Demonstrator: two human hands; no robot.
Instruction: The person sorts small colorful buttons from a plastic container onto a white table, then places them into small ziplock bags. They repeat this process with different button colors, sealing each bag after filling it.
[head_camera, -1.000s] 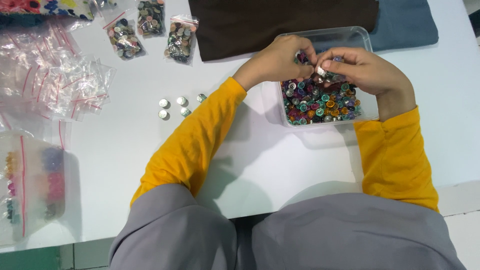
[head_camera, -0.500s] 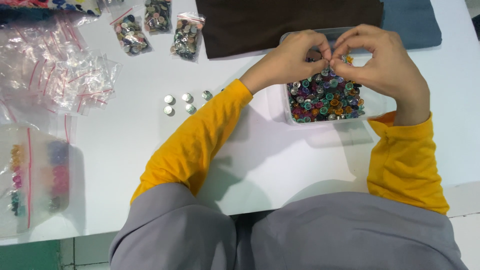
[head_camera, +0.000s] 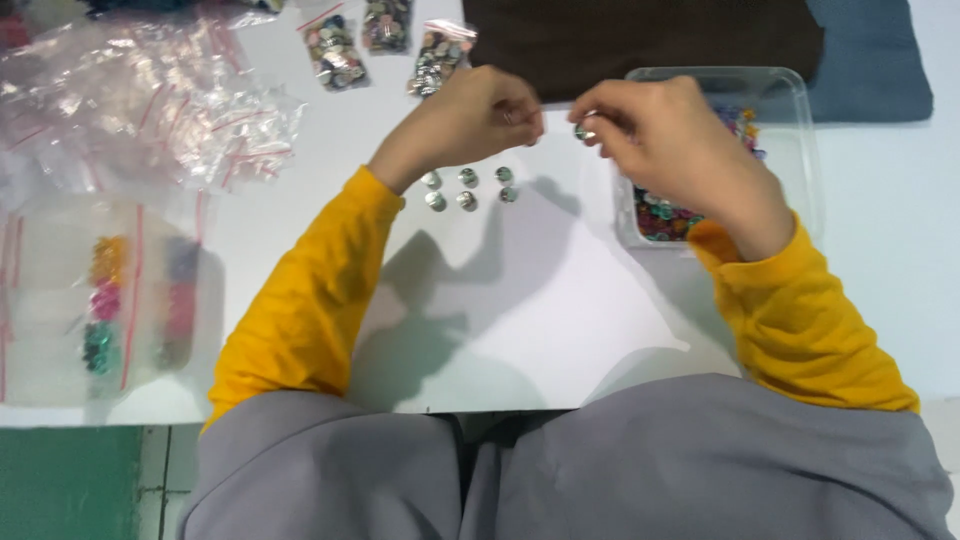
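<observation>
Both hands hover above the white bench (head_camera: 560, 300), the right hand (head_camera: 660, 135) with its grip pinched on a small round button (head_camera: 582, 130) and the left hand (head_camera: 470, 120) curled shut beside it, contents unclear, just beyond six sorted buttons (head_camera: 467, 188) laid out for counting.
</observation>
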